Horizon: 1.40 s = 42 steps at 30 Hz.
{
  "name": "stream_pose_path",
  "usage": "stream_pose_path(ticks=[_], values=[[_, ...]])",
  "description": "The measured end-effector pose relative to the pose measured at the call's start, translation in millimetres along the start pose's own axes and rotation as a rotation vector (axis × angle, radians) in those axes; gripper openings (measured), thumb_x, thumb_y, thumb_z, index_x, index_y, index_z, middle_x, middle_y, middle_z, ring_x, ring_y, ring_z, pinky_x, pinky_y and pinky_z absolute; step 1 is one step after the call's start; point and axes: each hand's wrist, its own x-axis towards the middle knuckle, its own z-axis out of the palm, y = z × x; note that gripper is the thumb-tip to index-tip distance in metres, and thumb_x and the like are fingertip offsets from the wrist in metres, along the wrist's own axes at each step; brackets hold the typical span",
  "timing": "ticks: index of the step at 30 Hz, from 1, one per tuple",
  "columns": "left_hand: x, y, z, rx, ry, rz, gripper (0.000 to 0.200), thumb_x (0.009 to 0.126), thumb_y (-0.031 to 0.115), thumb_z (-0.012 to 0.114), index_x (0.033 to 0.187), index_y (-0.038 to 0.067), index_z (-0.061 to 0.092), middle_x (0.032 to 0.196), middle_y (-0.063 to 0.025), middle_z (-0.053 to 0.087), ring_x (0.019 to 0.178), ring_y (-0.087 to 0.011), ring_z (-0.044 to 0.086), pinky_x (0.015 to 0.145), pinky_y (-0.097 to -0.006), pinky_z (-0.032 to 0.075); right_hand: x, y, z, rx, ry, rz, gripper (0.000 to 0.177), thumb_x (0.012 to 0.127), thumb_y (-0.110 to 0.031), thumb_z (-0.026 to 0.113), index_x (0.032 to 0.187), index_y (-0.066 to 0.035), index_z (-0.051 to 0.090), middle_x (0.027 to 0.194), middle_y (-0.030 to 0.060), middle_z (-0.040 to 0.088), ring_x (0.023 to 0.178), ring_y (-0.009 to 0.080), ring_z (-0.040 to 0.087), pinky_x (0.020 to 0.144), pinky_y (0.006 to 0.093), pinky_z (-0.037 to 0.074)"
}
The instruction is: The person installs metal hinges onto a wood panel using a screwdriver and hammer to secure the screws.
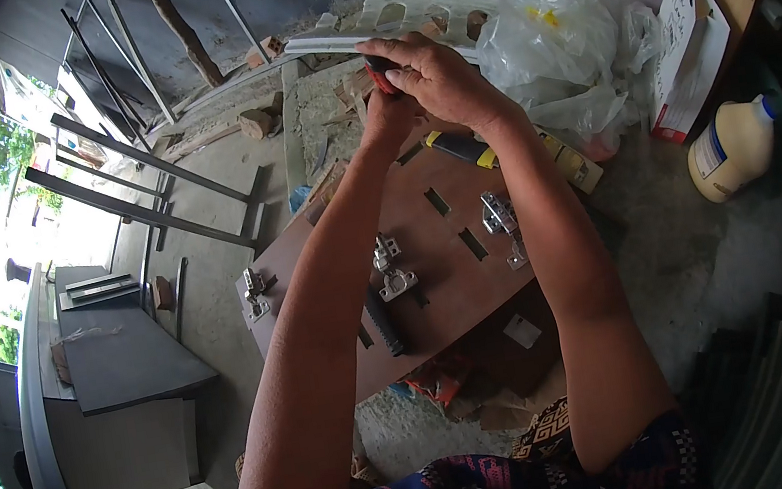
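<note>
Both arms reach out over a brown board point(431, 239). My left hand point(387, 118) is closed around a small red-and-black object point(380, 74), whose exact kind is partly hidden by fingers. My right hand point(437, 81) is on its upper part, thumb pressed against it and fingers bent over the top. Below the hands, a left metal cabinet hinge point(255, 291), a middle hinge point(393, 266) and a right hinge point(500, 216) lie on the board. A black bar-shaped tool point(384, 326) rests near the middle hinge. Close to my right forearm lies a yellow-and-black tool point(461, 148).
Behind the hands are a white slotted panel point(421, 7) and clear plastic bags point(552, 33). A cream jug point(733, 151) and a white box point(688, 48) stand at right. To the left are a metal frame point(158, 173) and grey panels point(128, 345).
</note>
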Motion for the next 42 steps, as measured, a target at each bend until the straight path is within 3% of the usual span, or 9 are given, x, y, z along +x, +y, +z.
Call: stream_pose_path(ticks=[4, 13, 16, 19, 22, 29, 32, 38, 42], values=[[-10, 10, 15, -0.051, 0.028, 0.030, 0.023, 0.090, 0.017, 0.052, 0.110, 0.005, 0.054, 0.089, -0.0072, 0.063, 0.075, -0.0151, 0.063, 0.061, -0.0284, 0.051, -3, 5, -4, 0.031, -0.004, 0.061, 0.036, 0.089, -0.008, 0.057, 0.124, -0.018, 0.060, 0.115, 0.0132, 0.058, 0.108, 0.0313, 0.058, 0.092, 0.0380, 0.046], [-11, 19, 13, 0.105, -0.046, -0.023, 0.028, 0.091, 0.022, 0.055, 0.114, 0.006, 0.053, 0.099, -0.0074, 0.063, 0.083, -0.0144, 0.065, 0.061, -0.0277, 0.053, 3, 11, -3, -0.046, 0.096, 0.050, 0.028, 0.087, -0.015, 0.061, 0.114, -0.019, 0.066, 0.106, 0.0114, 0.063, 0.099, 0.0321, 0.062, 0.085, 0.0404, 0.050], [-6, 14, 12, 0.133, -0.035, 0.046, 0.029, 0.091, 0.022, 0.056, 0.116, 0.007, 0.051, 0.101, -0.0062, 0.062, 0.083, -0.0139, 0.064, 0.062, -0.0280, 0.053, 5, 9, 0, -0.119, 0.127, 0.051, 0.024, 0.084, -0.018, 0.066, 0.108, -0.018, 0.067, 0.104, 0.0113, 0.061, 0.094, 0.0326, 0.063, 0.081, 0.0421, 0.051], [4, 0, 6, 0.188, -0.087, 0.155, 0.030, 0.092, 0.020, 0.055, 0.119, 0.009, 0.049, 0.103, -0.0055, 0.061, 0.085, -0.0142, 0.064, 0.063, -0.0291, 0.054, 6, 9, 1, -0.200, 0.168, 0.015, 0.023, 0.082, -0.014, 0.068, 0.105, -0.016, 0.065, 0.098, 0.0056, 0.058, 0.090, 0.0259, 0.063, 0.079, 0.0354, 0.049], [-5, 7, 15, 0.011, -0.021, 0.016, 0.031, 0.093, 0.019, 0.054, 0.121, 0.010, 0.047, 0.106, -0.0062, 0.060, 0.090, -0.0156, 0.064, 0.064, -0.0306, 0.055, 6, 12, 3, -0.171, 0.192, -0.002, 0.025, 0.076, -0.016, 0.074, 0.098, -0.011, 0.062, 0.096, 0.0062, 0.056, 0.089, 0.0281, 0.062, 0.077, 0.0376, 0.049], [-13, 10, 17, 0.096, -0.036, 0.034, 0.033, 0.093, 0.019, 0.054, 0.124, 0.010, 0.045, 0.110, -0.0075, 0.059, 0.093, -0.0173, 0.064, 0.065, -0.0314, 0.056, 4, -5, -4, -0.141, 0.122, 0.080, 0.028, 0.075, -0.020, 0.075, 0.098, -0.011, 0.061, 0.097, 0.0118, 0.057, 0.088, 0.0333, 0.063, 0.075, 0.0441, 0.050], [-16, 13, 15, 0.151, -0.059, 0.033, 0.034, 0.093, 0.018, 0.053, 0.125, 0.010, 0.044, 0.112, -0.0081, 0.058, 0.094, -0.0180, 0.064, 0.065, -0.0317, 0.057, 1, 6, -1, -0.108, 0.132, -0.075, 0.026, 0.078, -0.020, 0.072, 0.099, -0.010, 0.063, 0.097, 0.0122, 0.059, 0.088, 0.0335, 0.063, 0.077, 0.0433, 0.050], [-26, 25, 19, 0.070, -0.051, -0.076, 0.041, 0.090, 0.017, 0.059, 0.127, 0.010, 0.045, 0.115, -0.0076, 0.057, 0.095, -0.0179, 0.063, 0.072, -0.0316, 0.055, 4, 6, -3, -0.069, 0.035, -0.003, 0.022, 0.078, -0.023, 0.072, 0.092, -0.007, 0.065, 0.096, 0.0126, 0.060, 0.088, 0.0328, 0.063, 0.078, 0.0432, 0.049], [-23, 20, 21, 0.060, -0.045, -0.049, 0.040, 0.089, 0.017, 0.061, 0.125, 0.009, 0.046, 0.114, -0.0073, 0.058, 0.095, -0.0175, 0.062, 0.073, -0.0313, 0.054, 5, -1, -6, -0.165, 0.057, 0.071, 0.033, 0.071, -0.027, 0.078, 0.089, -0.005, 0.061, 0.095, 0.0146, 0.059, 0.086, 0.0340, 0.063, 0.075, 0.0435, 0.049]])
